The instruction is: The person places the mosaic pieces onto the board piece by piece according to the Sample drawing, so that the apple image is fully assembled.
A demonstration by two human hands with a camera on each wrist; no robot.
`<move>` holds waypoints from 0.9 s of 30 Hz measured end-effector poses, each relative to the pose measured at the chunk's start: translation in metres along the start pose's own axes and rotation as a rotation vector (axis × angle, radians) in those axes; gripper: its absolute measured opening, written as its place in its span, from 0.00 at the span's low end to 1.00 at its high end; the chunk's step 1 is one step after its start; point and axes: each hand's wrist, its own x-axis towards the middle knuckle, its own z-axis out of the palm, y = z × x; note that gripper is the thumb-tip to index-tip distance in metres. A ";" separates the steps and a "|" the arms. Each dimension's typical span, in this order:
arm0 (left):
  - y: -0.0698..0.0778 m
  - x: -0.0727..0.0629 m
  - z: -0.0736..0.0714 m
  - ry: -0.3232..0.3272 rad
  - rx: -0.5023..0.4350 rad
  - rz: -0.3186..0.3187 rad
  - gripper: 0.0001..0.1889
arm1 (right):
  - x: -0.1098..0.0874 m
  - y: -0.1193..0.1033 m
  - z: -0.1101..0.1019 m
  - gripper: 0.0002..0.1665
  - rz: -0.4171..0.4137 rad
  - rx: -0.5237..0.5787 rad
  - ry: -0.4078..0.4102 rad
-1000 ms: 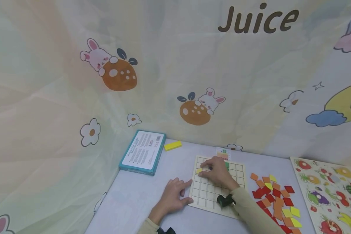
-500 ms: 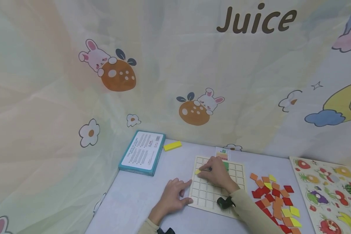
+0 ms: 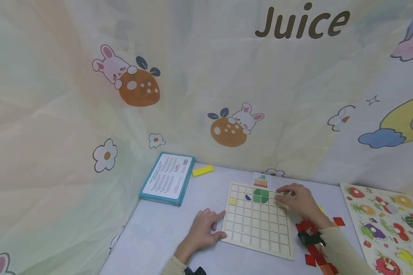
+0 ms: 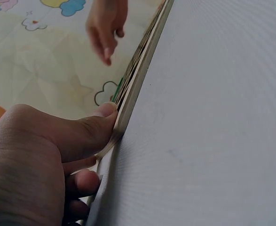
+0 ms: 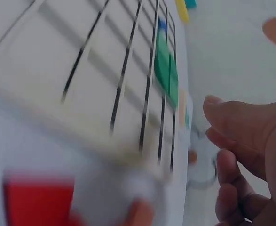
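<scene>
A pale square grid board [image 3: 249,226] lies on the white table. On it are a yellow square tile [image 3: 233,201] near the left edge, a small blue half-round tile [image 3: 248,197] and a green round made of several tiles [image 3: 260,196]. My left hand [image 3: 204,231] touches the board's left edge with its thumb and index finger, which are spread apart. Over the board's upper right corner hovers my right hand [image 3: 301,202]. Its fingers are loosely bent, and in the right wrist view nothing is between the thumb [image 5: 222,113] and fingers.
Red and orange tiles [image 3: 310,260] lie right of the board, partly hidden under the right forearm. A printed card [image 3: 262,179] touches the board's far edge. A teal box [image 3: 166,179] and a yellow block [image 3: 203,170] are at back left. A fruit-picture board [image 3: 382,229] lies far right.
My right hand has let go of the yellow tile at the board's left side and moved right, uncovering the yellow, blue and green tiles. My left hand has stayed in place.
</scene>
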 end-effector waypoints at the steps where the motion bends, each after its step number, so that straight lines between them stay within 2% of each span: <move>1: 0.000 0.000 0.000 -0.005 -0.004 -0.003 0.38 | -0.005 0.010 -0.007 0.22 0.027 -0.015 -0.004; 7: 0.001 0.000 0.000 -0.032 -0.009 -0.029 0.38 | -0.035 0.069 -0.045 0.35 0.155 -0.062 -0.065; 12: 0.000 0.000 0.000 -0.017 -0.004 -0.019 0.38 | -0.052 0.102 -0.063 0.38 0.144 -0.103 -0.095; 17: -0.003 -0.002 0.001 -0.001 -0.011 -0.005 0.37 | -0.065 0.113 -0.065 0.34 0.129 -0.108 -0.133; 23: -0.003 -0.002 0.001 0.018 -0.010 0.014 0.36 | -0.085 0.113 -0.073 0.34 0.164 -0.119 -0.097; 27: -0.002 -0.001 0.000 0.008 -0.017 0.005 0.37 | -0.101 0.115 -0.084 0.35 0.250 -0.123 -0.192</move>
